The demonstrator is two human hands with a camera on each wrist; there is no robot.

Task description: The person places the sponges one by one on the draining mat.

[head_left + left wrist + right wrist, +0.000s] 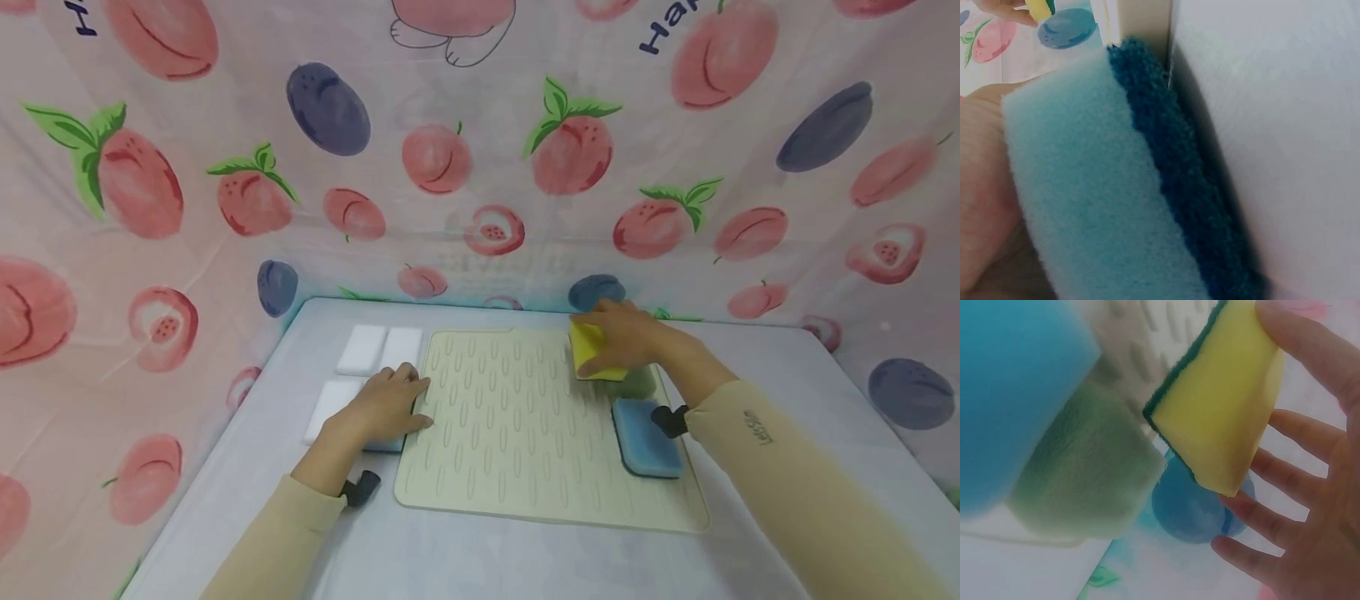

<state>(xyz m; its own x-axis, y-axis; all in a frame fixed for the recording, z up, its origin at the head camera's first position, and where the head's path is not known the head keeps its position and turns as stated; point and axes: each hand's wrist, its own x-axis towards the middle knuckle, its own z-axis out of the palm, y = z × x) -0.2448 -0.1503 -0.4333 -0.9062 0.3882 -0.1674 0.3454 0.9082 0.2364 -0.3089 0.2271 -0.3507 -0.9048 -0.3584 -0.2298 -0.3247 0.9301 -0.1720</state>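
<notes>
My right hand (609, 335) pinches a yellow sponge (592, 350) with a dark green scrub edge and holds it tilted over the far right corner of a cream ribbed mat (510, 425). In the right wrist view the yellow sponge (1222, 419) sits between thumb and fingers, above a green sponge (1085, 469). My left hand (401, 398) lies over a light blue sponge (386, 446) at the mat's left edge and mostly hides it. The left wrist view shows this blue sponge (1085, 187), with its dark blue scrub layer, against my palm.
A second blue sponge (647, 437) lies on the mat's right side, just before the green sponge (639, 383). Three white foam blocks (362, 348) lie on the grey table (750, 500) left of the mat. Fruit-print cloth walls (480, 167) close in three sides.
</notes>
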